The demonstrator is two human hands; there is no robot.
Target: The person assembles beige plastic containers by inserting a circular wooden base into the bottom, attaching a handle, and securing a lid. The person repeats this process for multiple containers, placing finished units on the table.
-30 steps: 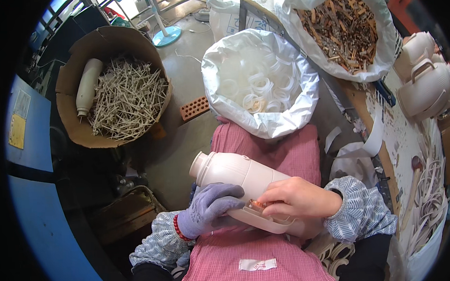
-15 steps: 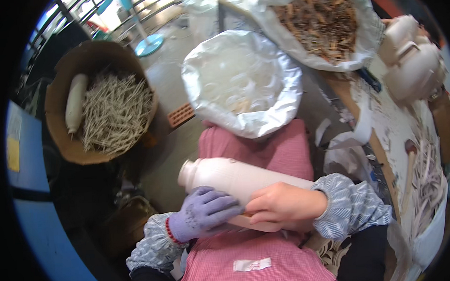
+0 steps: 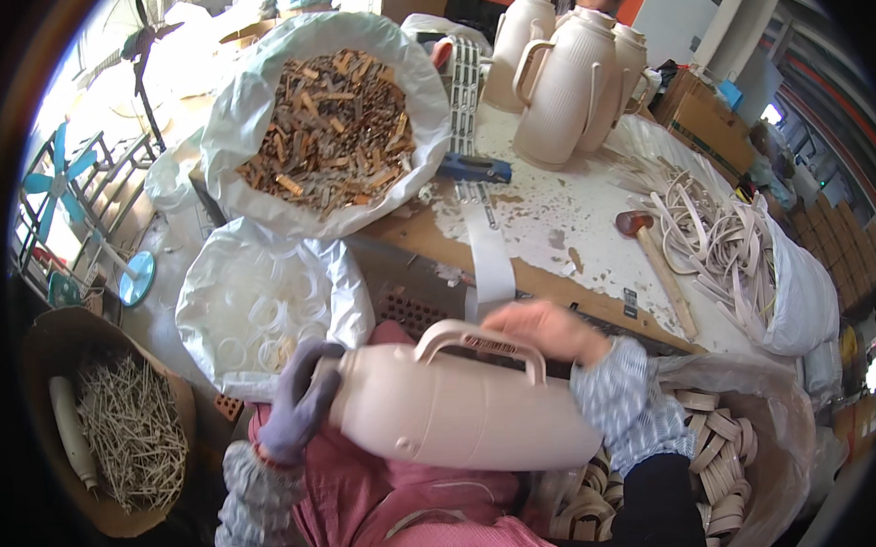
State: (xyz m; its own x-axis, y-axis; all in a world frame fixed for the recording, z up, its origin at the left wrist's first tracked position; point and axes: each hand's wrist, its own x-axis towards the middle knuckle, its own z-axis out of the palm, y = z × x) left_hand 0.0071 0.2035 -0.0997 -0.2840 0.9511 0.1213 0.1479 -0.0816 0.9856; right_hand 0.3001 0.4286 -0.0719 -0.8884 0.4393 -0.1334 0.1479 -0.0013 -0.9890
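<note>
A beige thermos jug body (image 3: 462,417) lies on its side across my lap, its neck toward the left and its handle (image 3: 484,341) facing up and away from me. My left hand (image 3: 298,399), in a purple glove, is wrapped round the neck end. Just beyond the handle, my bare right hand (image 3: 548,329) is stretched out with its fingers pointing left, slightly blurred by motion. I see nothing held in it. Its patterned sleeve (image 3: 631,402) passes over the jug's base end.
A white sack of clear plastic rings (image 3: 275,308) and another of brown clips (image 3: 332,133) stand ahead. The worktable (image 3: 552,212) carries finished jugs (image 3: 567,86), a mallet (image 3: 654,256) and pale strips (image 3: 716,225). Handles (image 3: 725,466) fill a bag at right; a carton (image 3: 179,456) stands left.
My view has swung right toward the worktable. The jug has rolled so its handle shows. My left hand has moved to the neck, and my right hand has come off the body.
</note>
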